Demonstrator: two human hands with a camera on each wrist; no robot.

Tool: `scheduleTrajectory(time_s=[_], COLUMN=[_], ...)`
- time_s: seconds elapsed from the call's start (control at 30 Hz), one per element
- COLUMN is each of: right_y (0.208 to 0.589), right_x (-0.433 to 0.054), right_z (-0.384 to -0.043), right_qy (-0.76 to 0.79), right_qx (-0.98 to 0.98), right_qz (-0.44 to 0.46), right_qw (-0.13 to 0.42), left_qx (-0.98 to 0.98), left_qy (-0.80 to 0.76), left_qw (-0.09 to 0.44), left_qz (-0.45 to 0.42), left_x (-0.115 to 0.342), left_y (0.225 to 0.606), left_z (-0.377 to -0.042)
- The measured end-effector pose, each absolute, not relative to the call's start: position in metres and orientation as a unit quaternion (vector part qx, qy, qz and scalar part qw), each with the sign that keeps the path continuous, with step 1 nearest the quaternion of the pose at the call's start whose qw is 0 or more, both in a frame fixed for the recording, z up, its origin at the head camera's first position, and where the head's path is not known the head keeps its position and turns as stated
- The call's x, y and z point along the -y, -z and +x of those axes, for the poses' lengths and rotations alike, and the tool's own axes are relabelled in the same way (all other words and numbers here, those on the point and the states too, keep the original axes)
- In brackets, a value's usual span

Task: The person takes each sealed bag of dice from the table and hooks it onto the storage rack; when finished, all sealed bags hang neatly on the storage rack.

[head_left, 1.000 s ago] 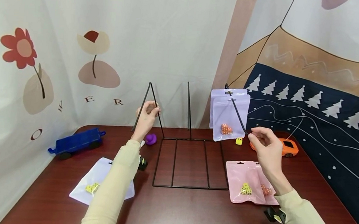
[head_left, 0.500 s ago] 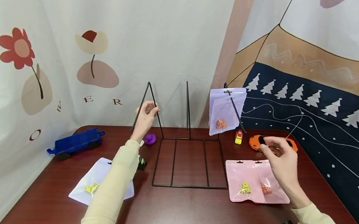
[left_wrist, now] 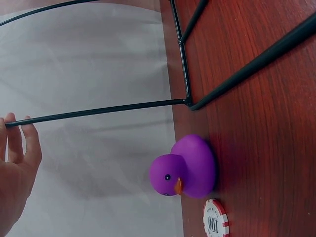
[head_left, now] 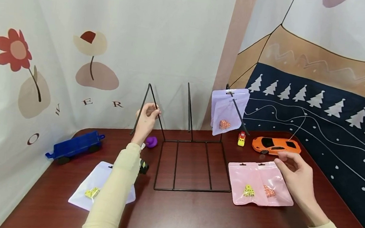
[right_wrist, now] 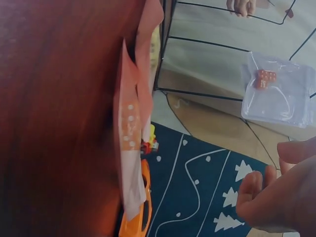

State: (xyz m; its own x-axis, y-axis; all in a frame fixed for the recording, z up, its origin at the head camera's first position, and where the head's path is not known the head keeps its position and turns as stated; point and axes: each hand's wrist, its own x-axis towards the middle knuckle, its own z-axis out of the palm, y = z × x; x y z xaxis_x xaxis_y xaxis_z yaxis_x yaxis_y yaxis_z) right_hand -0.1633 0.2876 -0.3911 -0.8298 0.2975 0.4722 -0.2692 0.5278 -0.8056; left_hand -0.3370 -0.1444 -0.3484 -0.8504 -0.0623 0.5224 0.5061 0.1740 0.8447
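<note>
My left hand (head_left: 146, 120) pinches the left upright of a black wire display rack (head_left: 192, 191); in the left wrist view its fingertips (left_wrist: 30, 126) meet the rod. Lilac zip bags (head_left: 229, 109), one showing orange dice, hang from the rack's right hook. My right hand (head_left: 299, 178) holds nothing, fingers loosely bent, beside two overlapping pink zip bags (head_left: 239, 173) on the table. Yellow dice (head_left: 249, 190) show in one pink bag and orange dice (head_left: 268, 191) in the other. Partly hidden under my left forearm lies another lilac bag (head_left: 80, 200) with yellow dice.
An orange toy car (head_left: 276, 146) and a small red-and-yellow toy car (head_left: 241, 138) stand at the back right. Behind my left arm sit a purple rubber duck (left_wrist: 197, 168) and a poker chip (left_wrist: 216, 219). A blue toy trailer (head_left: 75, 146) is at far left. Printed curtains enclose the table.
My right hand has drawn away from the right hook's tip, moving right and down towards the pink bags. The hanging lilac bags have swung slightly back. My left hand stays on the rack.
</note>
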Motion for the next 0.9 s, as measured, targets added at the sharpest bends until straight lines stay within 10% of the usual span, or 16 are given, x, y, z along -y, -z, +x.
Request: scheduleTrajectory(time_s=[0.9], right_y=[0.413], right_x=[-0.332], right_z=[-0.132], right_qy=[-0.364], right_qx=[0.923], right_qz=[-0.077], right_qw=[0.100], left_qx=[0.721], left_qy=[0.631], left_qw=[0.238], left_qz=[-0.161], left_x=[0.144], left_y=[0.351], left_z=[-0.339])
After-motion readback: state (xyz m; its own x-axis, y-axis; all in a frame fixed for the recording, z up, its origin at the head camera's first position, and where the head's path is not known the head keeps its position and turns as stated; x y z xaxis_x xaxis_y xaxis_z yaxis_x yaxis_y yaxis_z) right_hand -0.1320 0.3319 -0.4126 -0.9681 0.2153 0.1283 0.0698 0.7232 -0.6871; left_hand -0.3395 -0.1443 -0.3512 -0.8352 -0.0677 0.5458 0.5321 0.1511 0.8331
